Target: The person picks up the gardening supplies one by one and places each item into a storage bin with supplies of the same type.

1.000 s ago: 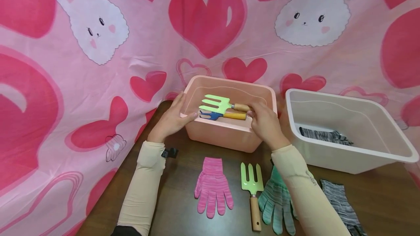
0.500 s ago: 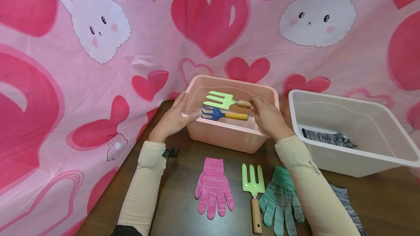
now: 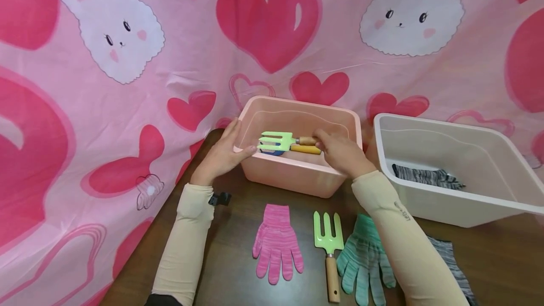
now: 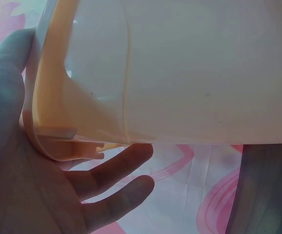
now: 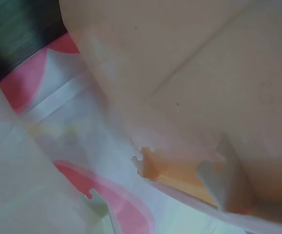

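Fork (image 3: pixel 287 141): located above the floor of the pink bin (image 3: pixel 289 174), within its rim, tines toward the pink bin's left wall, wooden handle toward its right. The head overlaps the rake (image 3: pixel 306 149) from above; whether the two touch, I cannot tell.

Handling, as judged: light and stiff, with a head that looks like painted metal and is unlikely to bend or break. The paint looks smooth and probably slips under the fingers; the wood should give better purchase. The pointed tines warrant care, as their tips appear just beside my left thumb. Best hold is the handle, nearer the head for control; held at its rear, the head may dip.

Right grip (image 3: pixel 342 154): pinching the rear of the fork's handle, back of the hand upward. The forearm comes from the pink bin's near side, and the wrist crosses the near rim toward the right corner. Exact thumb placement is hidden.

Left grip (image 3: pixel 218 158): spread at the pink bin's near left corner, thumb along the near rim, fingers fairly straight along the left side. I judge this steadies thin, light plastic that could otherwise shift. The forearm rises from left of the pink bin's near wall.

A second fork (image 3: pixel 329 245) lies on the table (image 3: pixel 229 249), on the pink bin's near side.
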Demonstrator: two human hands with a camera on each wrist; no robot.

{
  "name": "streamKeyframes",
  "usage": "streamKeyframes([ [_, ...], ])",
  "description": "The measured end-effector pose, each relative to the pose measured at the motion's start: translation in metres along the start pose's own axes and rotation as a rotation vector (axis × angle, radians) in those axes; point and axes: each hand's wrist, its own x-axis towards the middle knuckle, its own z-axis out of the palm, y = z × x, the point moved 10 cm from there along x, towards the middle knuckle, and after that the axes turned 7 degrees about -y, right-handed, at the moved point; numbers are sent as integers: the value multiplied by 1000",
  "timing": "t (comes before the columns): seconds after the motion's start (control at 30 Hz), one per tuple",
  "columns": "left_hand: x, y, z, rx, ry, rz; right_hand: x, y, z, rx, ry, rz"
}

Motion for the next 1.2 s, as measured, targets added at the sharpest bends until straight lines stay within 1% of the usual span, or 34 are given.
streamKeyframes([
  [0.23, 1, 0, 1, 5, -3, 0, 3, 1, 3, 19, -33, 17],
  [0.37, 0, -1, 1, 3, -2, -3, 3, 0, 3, 2, -34, 7],
  [0.63, -2, 0, 1, -2, 5, 9, 1, 7, 2, 40, -21, 75],
  [0.77, -1, 0, 0, -3, 9, 6, 1, 6, -3, 30, 23, 66],
  [0.97, -2, -1, 0, -11, 14, 4, -2, 1, -14, 5, 116, 67],
  [1.1, -2, 0, 0, -23, 16, 3, -12, -7, -27, -33, 207, 57],
  [1.2, -2, 0, 1, -27, 15, 2, -25, -15, -37, -27, 285, 26],
])
